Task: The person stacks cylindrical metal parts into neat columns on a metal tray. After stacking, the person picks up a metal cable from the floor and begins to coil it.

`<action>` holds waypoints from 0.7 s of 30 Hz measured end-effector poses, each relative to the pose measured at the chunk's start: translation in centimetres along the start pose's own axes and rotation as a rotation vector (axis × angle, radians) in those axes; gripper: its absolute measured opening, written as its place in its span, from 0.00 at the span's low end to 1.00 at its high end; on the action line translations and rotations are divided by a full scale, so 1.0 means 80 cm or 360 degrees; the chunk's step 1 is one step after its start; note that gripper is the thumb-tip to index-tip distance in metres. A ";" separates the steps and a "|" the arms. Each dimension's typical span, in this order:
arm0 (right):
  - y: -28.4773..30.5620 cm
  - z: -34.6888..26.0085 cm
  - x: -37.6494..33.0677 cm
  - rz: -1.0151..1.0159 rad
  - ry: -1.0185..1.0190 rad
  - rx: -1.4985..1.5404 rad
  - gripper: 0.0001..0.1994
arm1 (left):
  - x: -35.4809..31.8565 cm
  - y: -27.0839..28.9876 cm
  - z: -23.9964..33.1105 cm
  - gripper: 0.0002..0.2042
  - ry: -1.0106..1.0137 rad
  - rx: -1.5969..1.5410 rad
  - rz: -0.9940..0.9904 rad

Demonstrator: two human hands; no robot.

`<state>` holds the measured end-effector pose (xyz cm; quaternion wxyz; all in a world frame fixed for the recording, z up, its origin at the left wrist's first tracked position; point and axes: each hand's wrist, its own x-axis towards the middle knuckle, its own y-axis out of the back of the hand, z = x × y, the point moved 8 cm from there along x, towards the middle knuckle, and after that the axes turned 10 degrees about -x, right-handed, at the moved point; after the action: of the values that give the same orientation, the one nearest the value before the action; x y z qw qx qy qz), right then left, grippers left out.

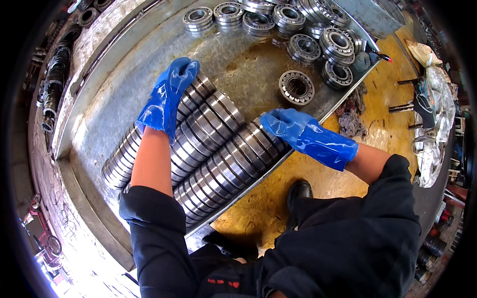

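Steel roller bearings stand on edge in three long rows on a metal tray (208, 44): a left row (121, 154), a middle row (208, 129) and a right row (223, 174). My left hand (174, 92), in a blue rubber glove, is closed on the bearing at the far end of the left row; its fingertips are partly hidden. My right hand (298, 130), gloved the same way, has its curled fingers over the end bearing of the right row. A single bearing (296, 88) lies flat just beyond my right hand.
More bearings (303, 48) lie flat or stacked along the tray's far side. A dark cloth (361, 62) and a tool with a red tip (385, 57) sit at its right edge. Rags (352, 116) lie on the yellow floor (258, 208). White sheeting (437, 119) is at the right.
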<state>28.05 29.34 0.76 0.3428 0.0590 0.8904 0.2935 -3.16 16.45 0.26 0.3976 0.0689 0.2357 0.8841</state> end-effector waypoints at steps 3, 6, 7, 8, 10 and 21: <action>0.020 -0.016 0.011 -0.0025 0.0225 -0.0190 0.38 | -0.006 0.003 0.004 0.27 -0.0001 -0.0008 0.0016; 0.080 -0.028 0.111 0.0366 0.0560 -0.0548 0.30 | 0.000 0.000 0.001 0.26 0.0050 0.0054 0.0059; 0.118 -0.021 0.164 0.0833 0.0525 -0.0703 0.25 | 0.003 -0.004 0.001 0.26 0.0064 0.0075 0.0061; 0.148 -0.036 0.193 0.1652 0.0795 -0.1085 0.26 | -0.003 0.004 0.005 0.26 0.0059 0.0111 0.0085; 0.194 -0.053 0.257 0.1379 0.0359 -0.1368 0.26 | -0.001 -0.003 0.002 0.26 0.0033 0.0137 0.0078; 0.151 -0.080 0.305 0.1103 0.0431 -0.1140 0.28 | -0.015 -0.011 0.018 0.26 0.0054 0.0068 0.0086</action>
<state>4.26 43.63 -2.74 0.1058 0.1909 0.6986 0.6814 -1.34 16.57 1.16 0.3679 0.0688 0.2592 0.8904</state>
